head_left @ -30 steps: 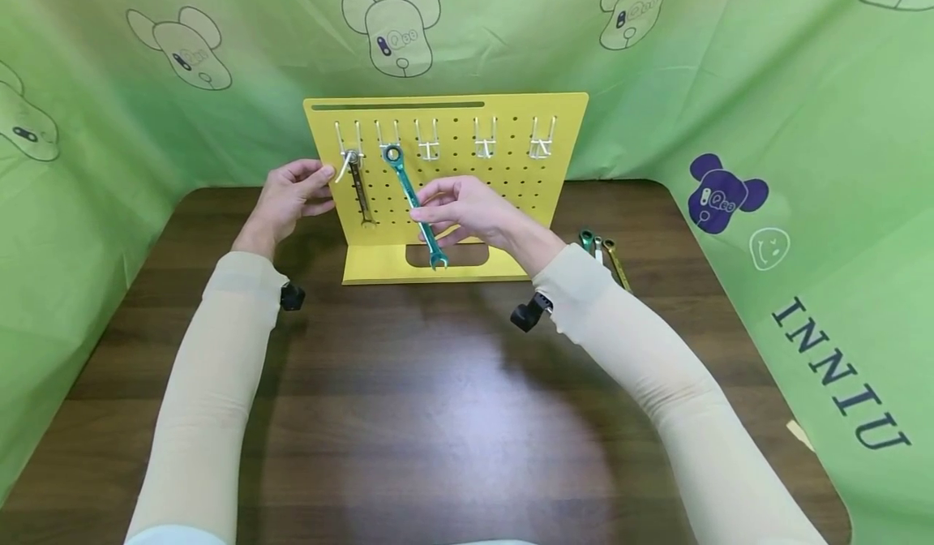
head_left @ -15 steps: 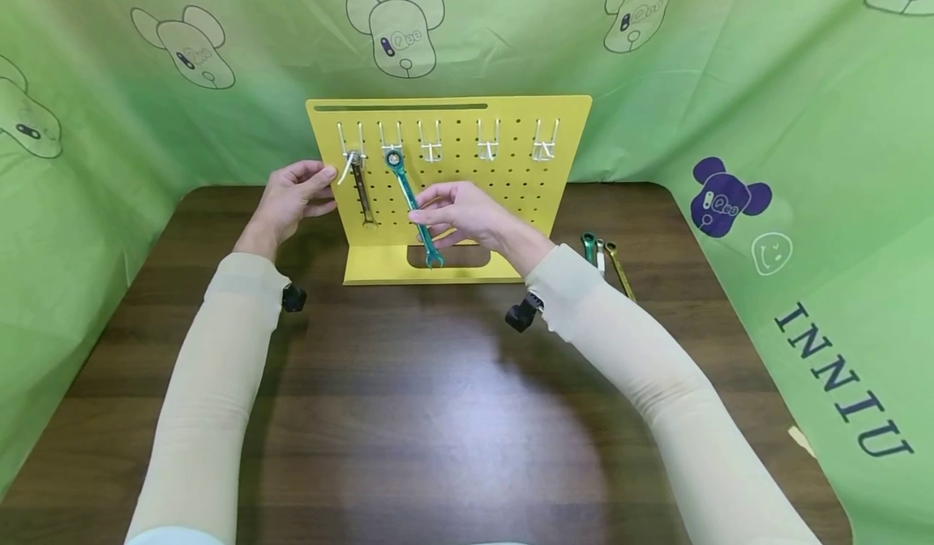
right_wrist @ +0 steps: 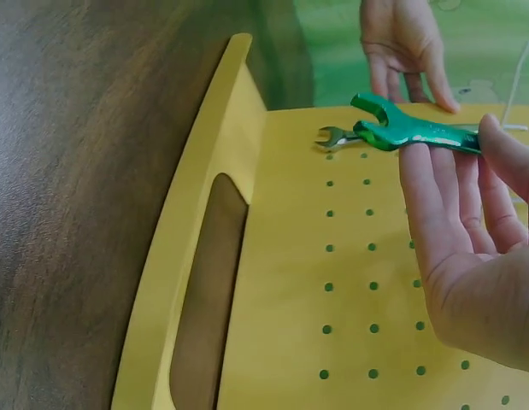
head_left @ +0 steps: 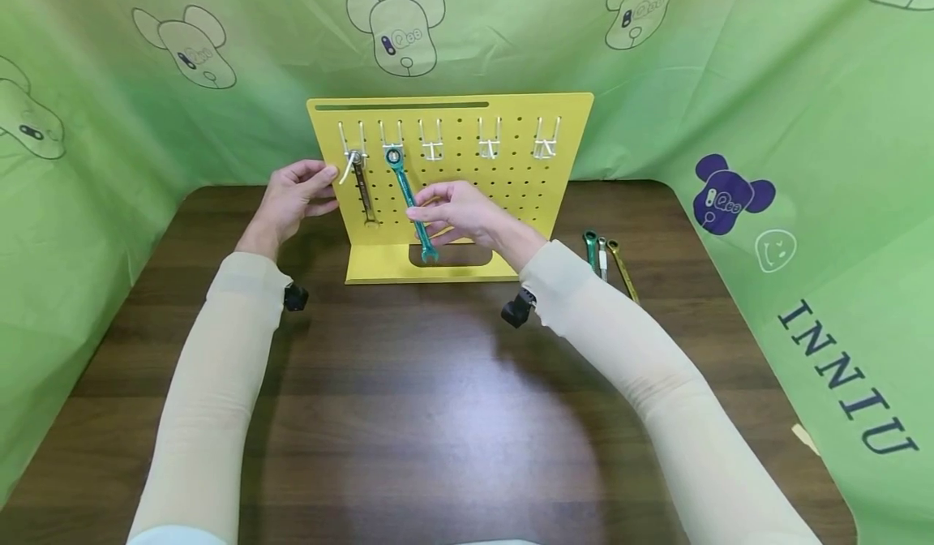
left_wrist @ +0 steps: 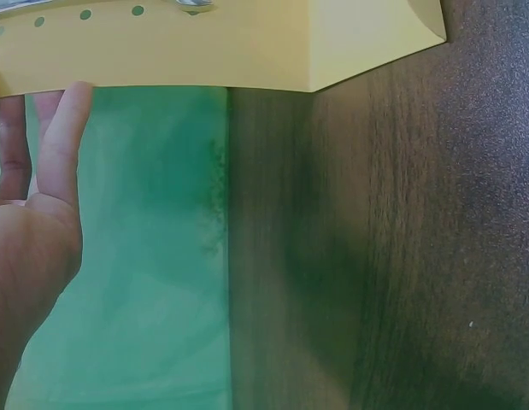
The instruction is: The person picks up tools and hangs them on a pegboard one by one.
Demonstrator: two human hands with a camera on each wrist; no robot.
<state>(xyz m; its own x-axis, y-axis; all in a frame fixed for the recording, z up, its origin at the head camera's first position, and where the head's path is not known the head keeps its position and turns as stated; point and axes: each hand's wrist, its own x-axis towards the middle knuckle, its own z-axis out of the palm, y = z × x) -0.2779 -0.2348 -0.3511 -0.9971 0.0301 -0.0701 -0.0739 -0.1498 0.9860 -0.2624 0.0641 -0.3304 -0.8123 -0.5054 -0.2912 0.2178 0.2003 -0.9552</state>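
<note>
My right hand (head_left: pixel 467 212) pinches a green combination wrench (head_left: pixel 407 188) between thumb and fingers, near the middle of its shaft. The wrench's ring end lies up at the second hook of the yellow pegboard (head_left: pixel 379 261), and something pale shows inside the ring. Its forked end (right_wrist: pixel 379 124) points down toward the board's base in the head view. My left hand (head_left: pixel 292 196) grips the board's left edge, thumb at the front, other fingers partly hidden behind. Beside that hand, a dark silver wrench (head_left: pixel 362 188) hangs from the first hook (head_left: pixel 345 167).
Bare hooks (head_left: pixel 488 149) run along the board's right part. On the wooden table (head_left: pixel 409 383), right of the board, lie a green wrench (head_left: pixel 590 246), a silver wrench (head_left: pixel 602 259) and a gold wrench (head_left: pixel 623 269), partly behind the right sleeve. Green cloth (head_left: pixel 511 42) surrounds the table.
The green wrench's forked end has swung slightly left and toward the board, with the right hand shifting slightly along. Its ring, dark inside earlier, now shows something pale. The left hand keeps its place.
</note>
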